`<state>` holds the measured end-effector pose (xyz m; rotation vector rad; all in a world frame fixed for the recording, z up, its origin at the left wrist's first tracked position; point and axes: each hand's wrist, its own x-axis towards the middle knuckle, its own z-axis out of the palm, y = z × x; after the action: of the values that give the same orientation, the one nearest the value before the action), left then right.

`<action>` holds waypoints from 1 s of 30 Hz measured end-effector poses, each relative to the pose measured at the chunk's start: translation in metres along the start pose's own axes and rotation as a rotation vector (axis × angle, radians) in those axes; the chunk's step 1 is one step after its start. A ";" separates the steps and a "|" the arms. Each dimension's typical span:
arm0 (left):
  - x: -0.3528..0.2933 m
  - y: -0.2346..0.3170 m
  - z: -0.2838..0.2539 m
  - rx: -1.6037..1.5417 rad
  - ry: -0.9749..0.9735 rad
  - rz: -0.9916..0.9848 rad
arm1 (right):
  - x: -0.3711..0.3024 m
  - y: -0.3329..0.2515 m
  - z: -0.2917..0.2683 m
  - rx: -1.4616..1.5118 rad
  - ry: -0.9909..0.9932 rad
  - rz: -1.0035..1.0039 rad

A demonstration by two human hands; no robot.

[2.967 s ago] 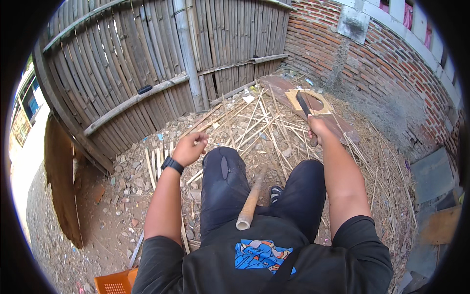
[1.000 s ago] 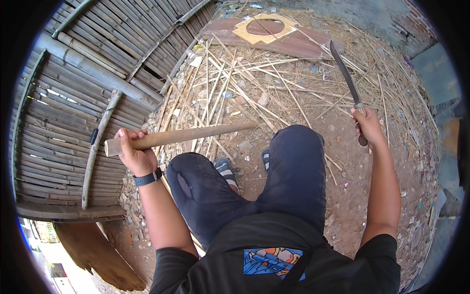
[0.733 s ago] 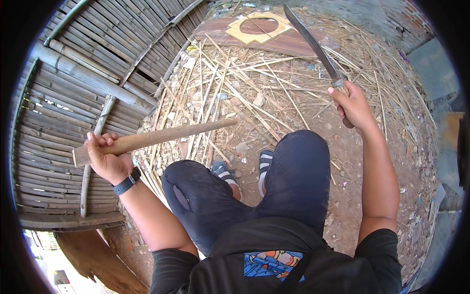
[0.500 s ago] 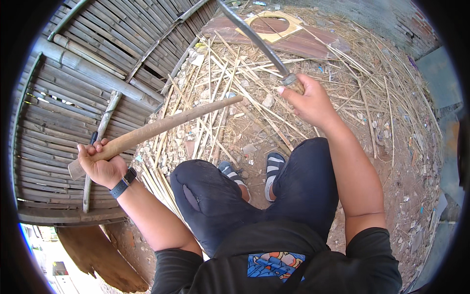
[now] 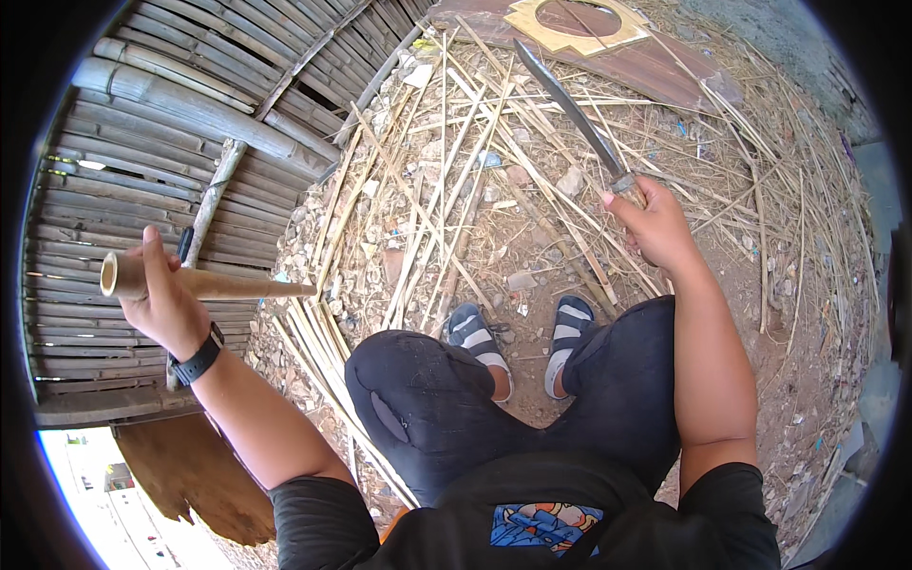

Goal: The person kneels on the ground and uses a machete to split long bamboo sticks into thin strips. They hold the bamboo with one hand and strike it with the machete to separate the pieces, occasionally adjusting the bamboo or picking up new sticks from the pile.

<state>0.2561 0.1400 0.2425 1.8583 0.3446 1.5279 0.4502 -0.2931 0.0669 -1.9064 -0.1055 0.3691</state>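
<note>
My left hand (image 5: 171, 304) grips a length of bamboo (image 5: 249, 286) near its hollow, cut end, which faces up toward me. The pole's other end points right and down toward the ground, above some split bamboo strips. A machete (image 5: 575, 114) is in my right hand (image 5: 660, 228), with the fingers wrapped round its short handle. The dark, slightly curved blade slants up and to the left, away from me, and stays apart from the bamboo. On my left wrist is a dark watch (image 5: 198, 357).
Split bamboo strips (image 5: 456, 180) lie scattered over littered ground with stones. A slatted bamboo wall (image 5: 114, 228) runs along the left. A brown board (image 5: 665, 71) lies at the back, with a yellow frame (image 5: 579, 40) on it. My sandalled feet (image 5: 480, 342) are below.
The bamboo's near end has swung up toward me, showing its hollow end, while its far end dropped. My right hand and the machete moved right and lower. The view has shifted a little.
</note>
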 end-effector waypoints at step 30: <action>-0.324 -0.375 -0.230 0.104 -0.642 -1.447 | 0.063 0.099 -0.057 -0.239 -0.068 0.129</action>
<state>0.0352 0.2953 -0.2325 1.3787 1.1124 -0.0588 0.5165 -0.3642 -0.0194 -2.1428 -0.0745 0.5286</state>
